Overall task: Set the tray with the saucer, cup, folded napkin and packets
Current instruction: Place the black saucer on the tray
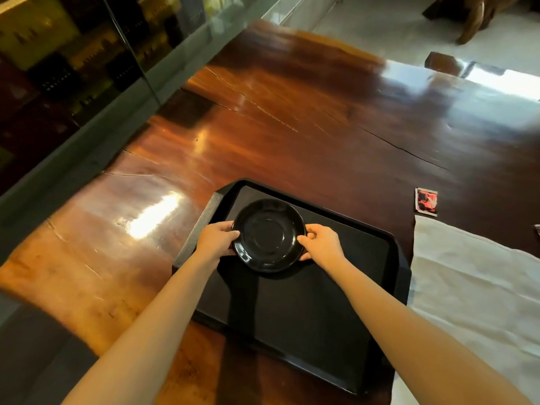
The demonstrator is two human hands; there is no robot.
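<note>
On a glossy cracked wooden table (263, 135) beside dark glass panels (67, 54), both hands, left hand (217, 239) and right hand (321, 242), pinch the black saucer (268, 235) by its rim over the black tray (306, 317), perhaps touching it, with a pale napkin (473, 287) cut off at right and a packet (426, 200) beyond.

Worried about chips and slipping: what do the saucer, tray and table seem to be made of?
The saucer looks like glazed black ceramic: glossy reflections on its rim. The tray is probably black plastic: matte, pebbled rim. The table is varnished dark wood: grain, cracks, mirror-like glare.
</note>
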